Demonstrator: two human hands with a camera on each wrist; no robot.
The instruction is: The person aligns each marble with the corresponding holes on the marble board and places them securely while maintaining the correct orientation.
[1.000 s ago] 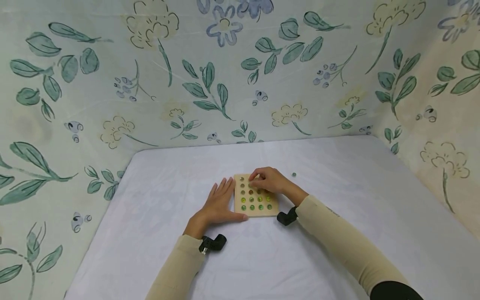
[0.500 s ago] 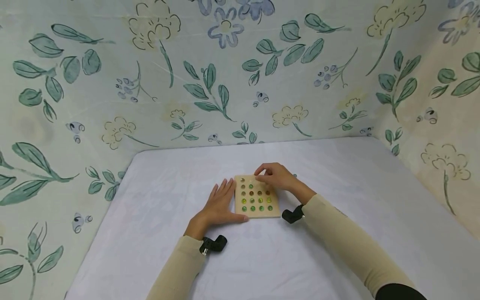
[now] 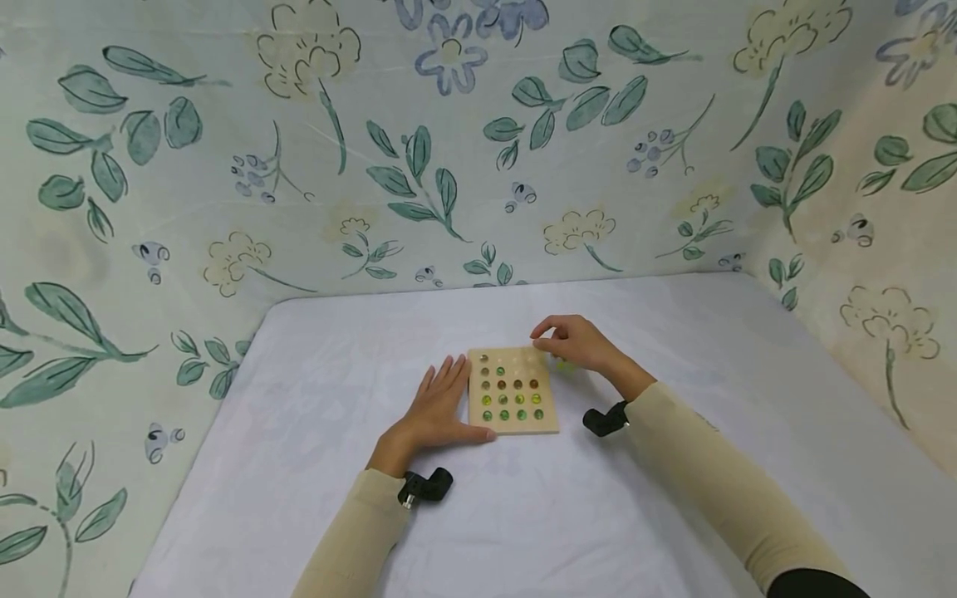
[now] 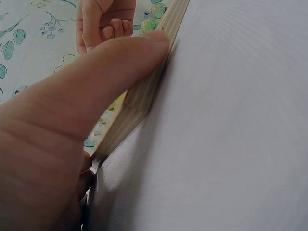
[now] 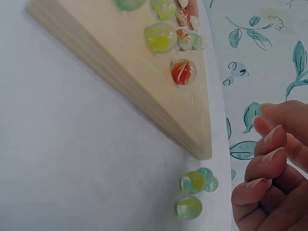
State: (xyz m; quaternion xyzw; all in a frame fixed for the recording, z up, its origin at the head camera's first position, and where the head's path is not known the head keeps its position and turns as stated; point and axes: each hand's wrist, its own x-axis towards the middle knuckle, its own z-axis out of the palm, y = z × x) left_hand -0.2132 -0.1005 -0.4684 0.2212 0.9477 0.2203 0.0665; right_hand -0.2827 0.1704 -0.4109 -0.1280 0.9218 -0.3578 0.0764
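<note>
A square wooden marble board (image 3: pixel 552 422) lies on the white cloth, with rows of glass marbles (image 3: pixel 503 400) in its dimples. Marbles fill the near rows; bare dimples show at the far right. My left hand (image 3: pixel 434 407) rests against the board's left side, fingers spread and straight, its thumb (image 4: pixel 154 43) along the near edge. Above the board's far right corner hovers my right hand (image 3: pixel 576 340), fingers loosely bent, with nothing visible between thumb and index finger. Beneath it, several loose yellow-green marbles (image 5: pixel 190 207) sit on the cloth just beside the board.
White cloth (image 3: pixel 478 515) covers the table around the board. A flower-patterned curtain (image 3: pixel 463 166) rises behind and at both sides. A small black camera (image 3: pixel 426 485) is strapped at the left wrist, another black camera (image 3: pixel 604 419) at the right.
My right hand has lifted away from the second row and moved right to the far corner, uncovering a green marble in that row. The left hand stays in place.
</note>
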